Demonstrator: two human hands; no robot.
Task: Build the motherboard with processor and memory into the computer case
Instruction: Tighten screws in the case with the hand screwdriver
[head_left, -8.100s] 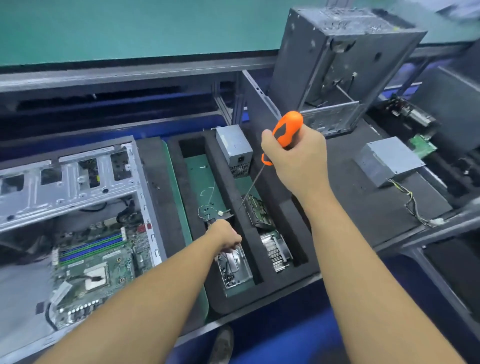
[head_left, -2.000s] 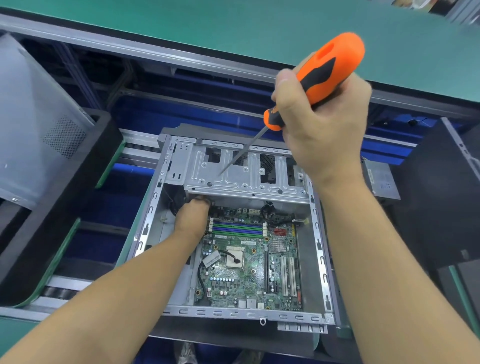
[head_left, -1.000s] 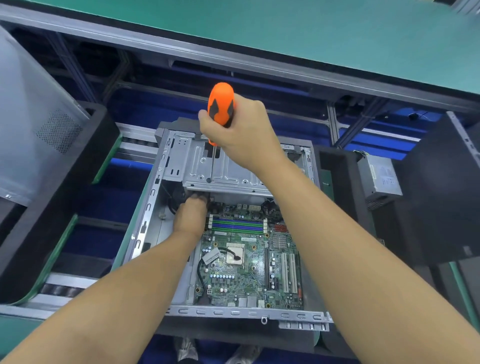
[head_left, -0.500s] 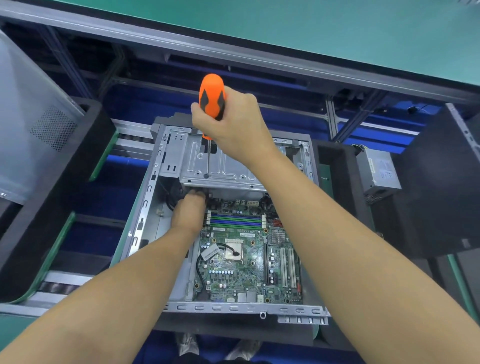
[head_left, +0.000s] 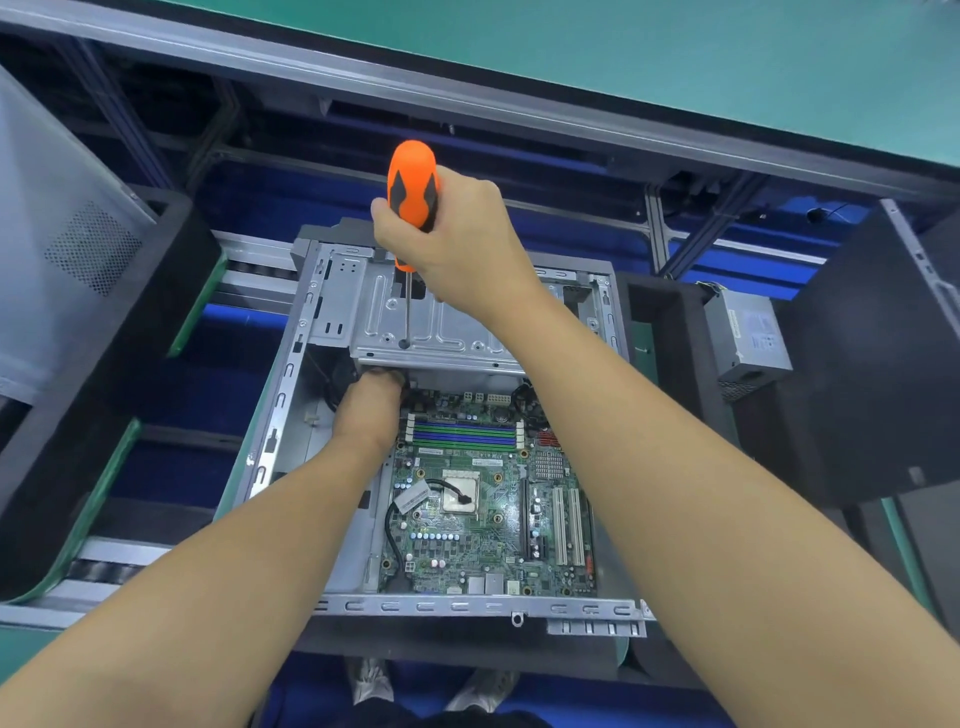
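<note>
Fingers (head_left: 388, 224) of the right hand (head_left: 457, 249) wrap the orange screwdriver (head_left: 413, 182), its upright shaft tipped onto the drive cage (head_left: 457, 332). Left hand (head_left: 370, 408) reaches under that cage's near edge; its fingertips are hidden, so its grasp cannot be told. Motherboard (head_left: 483, 499) lies flat inside the open case (head_left: 467, 607), which rests on black foam (head_left: 441, 649). A power supply (head_left: 748, 332) sits to the right, and a green bench (head_left: 623, 62) runs beyond.

bright even overhead light, soft shadows, wide-angle edge distortion, slight blur.
</note>
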